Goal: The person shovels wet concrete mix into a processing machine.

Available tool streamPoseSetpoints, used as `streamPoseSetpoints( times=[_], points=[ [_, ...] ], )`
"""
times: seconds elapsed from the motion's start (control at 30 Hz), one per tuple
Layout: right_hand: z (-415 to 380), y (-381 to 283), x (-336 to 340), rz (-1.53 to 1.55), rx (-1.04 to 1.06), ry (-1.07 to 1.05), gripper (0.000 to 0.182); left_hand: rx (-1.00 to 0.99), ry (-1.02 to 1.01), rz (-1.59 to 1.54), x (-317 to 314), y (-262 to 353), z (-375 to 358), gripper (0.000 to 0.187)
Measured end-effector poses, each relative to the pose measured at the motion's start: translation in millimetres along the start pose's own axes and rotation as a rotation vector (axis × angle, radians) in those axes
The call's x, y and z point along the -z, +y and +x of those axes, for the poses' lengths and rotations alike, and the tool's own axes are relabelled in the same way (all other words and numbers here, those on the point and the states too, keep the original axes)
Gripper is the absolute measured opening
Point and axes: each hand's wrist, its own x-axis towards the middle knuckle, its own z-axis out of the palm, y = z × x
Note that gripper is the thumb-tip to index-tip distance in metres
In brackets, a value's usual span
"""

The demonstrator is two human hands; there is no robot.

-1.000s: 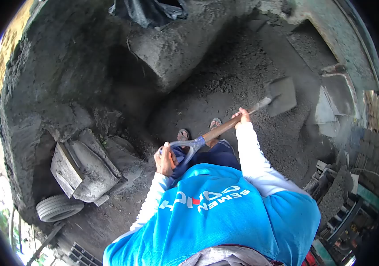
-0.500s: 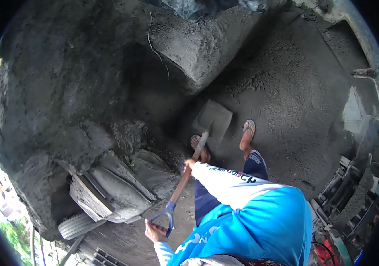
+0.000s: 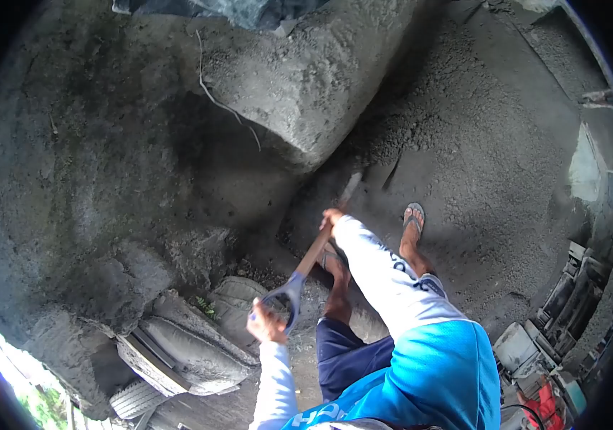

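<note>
A shovel (image 3: pixel 314 256) with a wooden shaft and a grey-blue D-shaped handle slants across the middle of the view. My left hand (image 3: pixel 268 322) is closed round the D-handle at its upper end. Lower down, my right hand (image 3: pixel 331 218) wraps round the shaft near the pale metal socket. The blade is hard to make out; it lies low at the edge of the loose grey sand (image 3: pixel 457 136), ahead of my feet. My feet, in flip-flops, stand apart on the grey ground on both sides of the shovel's line.
A large grey, crusted block (image 3: pixel 299 93) comes to a corner just beyond the blade. At lower left lie a caked grey tray-like piece (image 3: pixel 202 351) and a tyre (image 3: pixel 136 399). Jumbled machine parts (image 3: pixel 557 315) and a red item (image 3: pixel 544 407) are at lower right.
The shovel has moved forward, its blade going from flat and visible near my feet to low against the sand. Both hands have moved forward with it, still gripping.
</note>
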Motion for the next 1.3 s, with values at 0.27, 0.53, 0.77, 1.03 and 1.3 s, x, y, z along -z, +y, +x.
streamPoseSetpoints(
  times=[0.27,0.53,0.77,1.03,1.3],
  points=[
    [-50,-26,62,0.002,0.116,0.085,0.013,-0.04,-0.053,-0.016,-3,-69,-44,0.038],
    [-169,-26,148,0.359,0.189,0.221,0.013,-0.05,-0.287,0.124,38,-56,-58,0.039],
    [-280,-105,316,0.657,0.55,0.212,0.027,-0.007,-0.625,0.344,-67,-61,-141,0.055],
    [-623,-326,444,0.951,1.024,0.24,0.018,-0.053,-1.208,0.41,-291,-26,-408,0.052],
    [-864,-438,601,1.121,1.565,-0.046,0.017,-1.306,-1.879,-0.054,-377,-10,-688,0.025]
  ],
)
